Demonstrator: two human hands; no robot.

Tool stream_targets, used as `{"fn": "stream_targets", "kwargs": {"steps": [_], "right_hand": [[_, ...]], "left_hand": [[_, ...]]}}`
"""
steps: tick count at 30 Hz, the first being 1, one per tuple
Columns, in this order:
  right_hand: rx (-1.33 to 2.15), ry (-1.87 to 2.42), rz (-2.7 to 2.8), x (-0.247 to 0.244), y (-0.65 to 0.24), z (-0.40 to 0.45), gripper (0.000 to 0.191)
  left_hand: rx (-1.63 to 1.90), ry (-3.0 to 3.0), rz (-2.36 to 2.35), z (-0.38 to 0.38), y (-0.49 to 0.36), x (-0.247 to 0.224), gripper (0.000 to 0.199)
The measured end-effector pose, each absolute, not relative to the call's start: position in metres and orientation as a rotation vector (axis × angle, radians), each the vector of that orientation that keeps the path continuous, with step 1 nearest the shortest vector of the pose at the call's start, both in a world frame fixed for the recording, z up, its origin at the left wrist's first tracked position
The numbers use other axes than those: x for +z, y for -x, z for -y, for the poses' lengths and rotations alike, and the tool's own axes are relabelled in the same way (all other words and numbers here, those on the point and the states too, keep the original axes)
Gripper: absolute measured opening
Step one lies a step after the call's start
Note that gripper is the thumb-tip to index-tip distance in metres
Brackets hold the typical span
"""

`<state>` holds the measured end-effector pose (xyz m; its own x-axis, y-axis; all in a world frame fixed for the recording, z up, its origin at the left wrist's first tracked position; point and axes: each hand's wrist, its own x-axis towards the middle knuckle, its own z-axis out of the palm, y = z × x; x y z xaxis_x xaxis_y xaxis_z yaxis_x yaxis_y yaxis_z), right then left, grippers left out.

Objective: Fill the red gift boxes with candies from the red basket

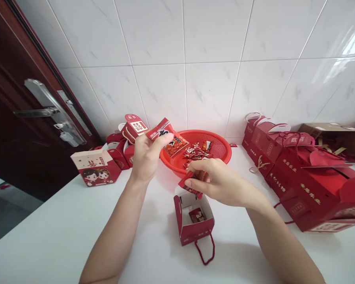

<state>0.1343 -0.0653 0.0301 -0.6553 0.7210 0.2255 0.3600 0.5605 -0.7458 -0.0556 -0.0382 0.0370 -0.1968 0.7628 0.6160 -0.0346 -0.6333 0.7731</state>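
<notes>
Packet in box, more in basket

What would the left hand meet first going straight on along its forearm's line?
Probably the tiled wall, with the red snack packet in the left hand touching first. Depth is unclear: if the hand is low, the basket's rim could come sooner.

Red packet partly hidden by the right hand, door cut off at left

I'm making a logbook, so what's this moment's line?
Left hand: snack packet | Right hand: red packet, near open box | Basket: candies
</notes>
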Motion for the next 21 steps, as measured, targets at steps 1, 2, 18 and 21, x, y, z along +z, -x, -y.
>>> {"fn": "stream_targets", "kwargs": {"steps": [1,2,18,21], "right_hand": [[0.916,0.89,2.296,0.029,-0.133,0.065,0.016],[0.891,0.908,2.314,0.027,-0.132,0.064,0.016],[0.859,0.889,1.991,0.03,-0.146,0.045,0.014],[0.892,0.835,1.961,0.031,-0.146,0.043,0.009]], "left_hand": [[1.871,-1.531,-0.845,0.038,0.056,0.036,0.019],[1.858,-1.544,-0.837,0.038,0.056,0.036,0.017],[1.302,-1.802,-0.875,0.041,0.049,0.036,0.023],[1.155,-1.884,-0.903,0.043,0.055,0.038,0.026]]}}
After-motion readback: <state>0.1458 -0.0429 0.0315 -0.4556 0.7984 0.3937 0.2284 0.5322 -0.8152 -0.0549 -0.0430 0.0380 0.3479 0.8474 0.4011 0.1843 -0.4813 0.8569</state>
